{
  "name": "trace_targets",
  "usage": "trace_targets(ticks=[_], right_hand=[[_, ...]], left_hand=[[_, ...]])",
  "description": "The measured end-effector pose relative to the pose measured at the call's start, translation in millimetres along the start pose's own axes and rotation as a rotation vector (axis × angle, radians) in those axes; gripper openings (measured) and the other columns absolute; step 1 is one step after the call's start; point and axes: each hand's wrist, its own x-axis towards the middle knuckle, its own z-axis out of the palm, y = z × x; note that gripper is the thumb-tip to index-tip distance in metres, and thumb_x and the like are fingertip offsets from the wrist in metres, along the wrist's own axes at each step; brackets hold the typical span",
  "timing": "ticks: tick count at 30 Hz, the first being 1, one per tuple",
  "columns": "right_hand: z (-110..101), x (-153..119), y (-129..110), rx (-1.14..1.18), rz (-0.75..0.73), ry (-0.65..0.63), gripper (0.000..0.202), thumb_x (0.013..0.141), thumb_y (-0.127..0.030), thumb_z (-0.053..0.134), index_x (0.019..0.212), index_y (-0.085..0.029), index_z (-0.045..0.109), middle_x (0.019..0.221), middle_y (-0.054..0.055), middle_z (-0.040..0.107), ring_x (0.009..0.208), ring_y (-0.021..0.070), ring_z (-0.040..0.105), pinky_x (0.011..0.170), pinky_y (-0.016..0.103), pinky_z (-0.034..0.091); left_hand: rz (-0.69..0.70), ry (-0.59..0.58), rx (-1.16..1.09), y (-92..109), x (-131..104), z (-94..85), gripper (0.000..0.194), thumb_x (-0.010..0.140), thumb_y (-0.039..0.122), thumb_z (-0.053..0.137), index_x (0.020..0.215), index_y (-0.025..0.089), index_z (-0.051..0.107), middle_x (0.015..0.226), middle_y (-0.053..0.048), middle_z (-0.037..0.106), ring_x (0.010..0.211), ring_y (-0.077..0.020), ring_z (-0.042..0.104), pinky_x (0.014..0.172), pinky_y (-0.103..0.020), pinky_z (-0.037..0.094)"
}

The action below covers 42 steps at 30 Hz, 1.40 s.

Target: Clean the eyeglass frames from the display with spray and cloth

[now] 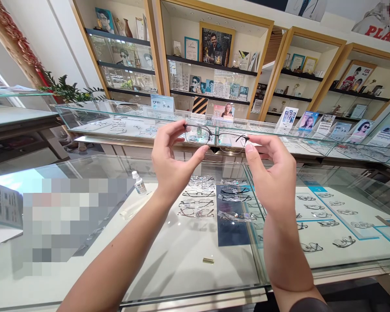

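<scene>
A pair of dark thin-framed eyeglasses (214,135) is held up in mid-air above the glass display case, its two lenses side by side. My left hand (177,158) pinches the frame's left end, with the thumb stretched out below the left lens. At the other end, the fingers and thumb of my right hand (271,167) are closed on the frame beside the right lens. Beneath the hands, rows of eyeglasses (198,203) lie inside the case, some over a dark blue panel (235,236).
A small white bottle (139,183) stands on the glass case (169,277) at the left, near a pale cloth (133,210). More frames (344,242) lie in the right-hand case. Behind are another glass counter (117,113) with standing cards and wall shelves (211,65).
</scene>
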Motion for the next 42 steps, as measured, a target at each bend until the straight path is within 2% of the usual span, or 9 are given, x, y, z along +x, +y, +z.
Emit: trace_targets(ticks=[8, 15, 22, 30, 36, 42], right_hand=[[11.9, 20.8, 31.7, 0.203, 0.064, -0.106, 0.026, 0.104, -0.049, 0.058, 0.111, -0.027, 0.069, 0.128, 0.008, 0.079, 0.111, 0.0227, 0.076, 0.097, 0.044, 0.062], [15.5, 26.7, 40.1, 0.254, 0.129, -0.129, 0.027, 0.101, -0.051, 0.060, 0.106, -0.026, 0.068, 0.122, 0.008, 0.080, 0.104, 0.0227, 0.078, 0.092, 0.042, 0.063], [14.6, 24.3, 38.1, 0.329, 0.116, -0.094, 0.024, 0.100, -0.050, 0.066, 0.102, -0.026, 0.067, 0.124, 0.008, 0.080, 0.112, 0.0236, 0.077, 0.092, 0.042, 0.063], [15.6, 22.0, 35.2, 0.412, 0.094, -0.005, 0.024, 0.096, -0.049, 0.076, 0.095, -0.026, 0.069, 0.105, 0.005, 0.078, 0.106, 0.0221, 0.074, 0.091, 0.039, 0.062], [14.9, 21.8, 35.1, 0.456, 0.071, -0.024, 0.020, 0.097, -0.046, 0.075, 0.097, -0.027, 0.067, 0.102, 0.003, 0.075, 0.103, 0.0214, 0.075, 0.091, 0.039, 0.062], [13.5, 21.8, 30.7, 0.562, 0.080, -0.107, 0.018, 0.097, -0.044, 0.071, 0.103, -0.029, 0.065, 0.110, 0.004, 0.076, 0.108, 0.0234, 0.078, 0.091, 0.039, 0.064]], left_hand=[[0.152, 0.124, 0.198, 10.9, -4.0, -4.5, 0.064, 0.081, 0.051, 0.089, 0.134, 0.030, 0.062, 0.129, -0.010, 0.066, 0.125, -0.0325, 0.062, 0.096, -0.050, 0.058], [0.193, 0.128, 0.199, 15.2, -6.2, -4.4, 0.067, 0.079, 0.051, 0.091, 0.135, 0.031, 0.061, 0.129, -0.010, 0.066, 0.126, -0.0336, 0.061, 0.097, -0.052, 0.057], [0.101, 0.091, 0.135, 14.8, -5.8, -1.8, 0.063, 0.082, 0.051, 0.088, 0.135, 0.030, 0.061, 0.132, -0.011, 0.065, 0.128, -0.0321, 0.061, 0.100, -0.051, 0.057], [0.089, 0.067, 0.095, 12.0, -4.0, -1.0, 0.060, 0.086, 0.050, 0.088, 0.137, 0.029, 0.064, 0.131, -0.009, 0.069, 0.126, -0.0298, 0.064, 0.101, -0.047, 0.057], [0.066, 0.056, 0.082, 11.0, -3.6, -0.3, 0.060, 0.085, 0.050, 0.088, 0.137, 0.029, 0.066, 0.132, -0.008, 0.070, 0.126, -0.0295, 0.065, 0.102, -0.046, 0.057], [0.012, 0.008, 0.026, 4.9, -4.2, 0.7, 0.058, 0.086, 0.047, 0.088, 0.136, 0.027, 0.067, 0.134, -0.009, 0.071, 0.127, -0.0287, 0.067, 0.105, -0.046, 0.057]])
